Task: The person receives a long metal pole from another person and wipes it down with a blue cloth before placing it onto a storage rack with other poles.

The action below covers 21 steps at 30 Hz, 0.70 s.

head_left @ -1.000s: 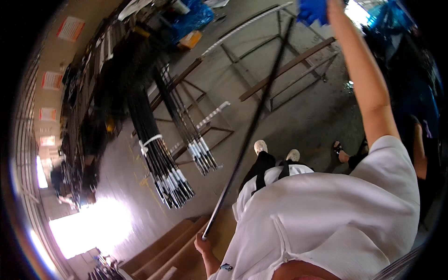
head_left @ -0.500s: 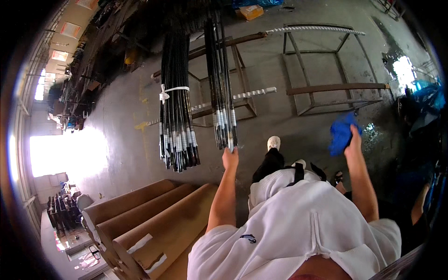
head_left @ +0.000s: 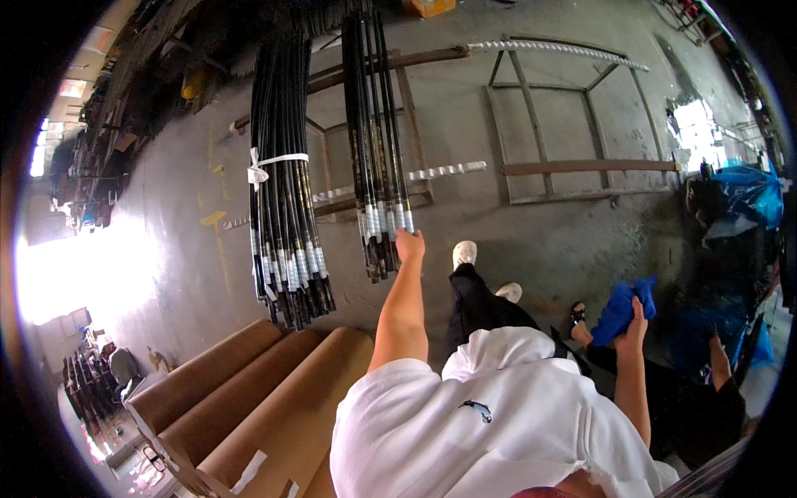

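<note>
My left hand (head_left: 409, 246) is closed around the near end of a slim black pole (head_left: 402, 187), at its white-banded part. That pole lies at the right side of a loose group of black poles (head_left: 363, 124) resting across a low metal frame. Left of them lies a thicker bundle of similar poles (head_left: 278, 100), bound with a white tie (head_left: 259, 172). Out to the right and close to my body, my right hand (head_left: 634, 324) grips a crumpled blue cloth (head_left: 616, 311). The fingertips of my left hand are partly hidden behind the pole.
Large brown rolls (head_left: 274, 407) lie at the lower left. A second metal frame (head_left: 589, 168) stands on the grey floor ahead to the right. Another person's foot (head_left: 579, 324) and hand (head_left: 719, 361) show at my right, near blue plastic sheeting (head_left: 743, 195).
The blue cloth in my right hand has come down and nearer my body. My left hand has risen slightly in view, still at the end of the poles. The view has shifted.
</note>
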Each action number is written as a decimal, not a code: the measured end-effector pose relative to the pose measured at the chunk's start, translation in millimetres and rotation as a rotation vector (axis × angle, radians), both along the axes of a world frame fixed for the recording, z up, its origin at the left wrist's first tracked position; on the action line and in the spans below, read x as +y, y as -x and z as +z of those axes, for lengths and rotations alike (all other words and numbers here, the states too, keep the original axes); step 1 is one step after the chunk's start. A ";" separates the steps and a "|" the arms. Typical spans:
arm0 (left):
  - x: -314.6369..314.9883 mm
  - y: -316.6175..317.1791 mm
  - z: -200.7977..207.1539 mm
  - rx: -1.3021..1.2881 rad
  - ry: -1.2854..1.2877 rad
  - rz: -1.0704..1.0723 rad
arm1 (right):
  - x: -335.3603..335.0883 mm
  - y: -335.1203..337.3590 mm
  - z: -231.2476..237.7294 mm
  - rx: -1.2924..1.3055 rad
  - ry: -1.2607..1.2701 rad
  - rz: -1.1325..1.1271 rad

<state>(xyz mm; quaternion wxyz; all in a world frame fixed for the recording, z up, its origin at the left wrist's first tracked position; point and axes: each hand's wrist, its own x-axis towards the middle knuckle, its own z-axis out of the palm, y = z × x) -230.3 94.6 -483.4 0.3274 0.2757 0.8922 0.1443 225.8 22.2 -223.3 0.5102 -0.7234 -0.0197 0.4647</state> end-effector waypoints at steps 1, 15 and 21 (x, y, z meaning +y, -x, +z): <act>2.1 0.8 0.8 0.007 0.001 -0.019 | -0.6 5.7 1.3 -0.017 -0.017 0.028; 9.2 -15.6 44.7 0.109 0.078 -0.069 | -27.4 5.2 -31.7 0.383 -0.073 0.038; -34.4 -28.7 29.6 0.075 0.083 -0.283 | 6.6 13.8 -4.4 0.469 -0.316 0.023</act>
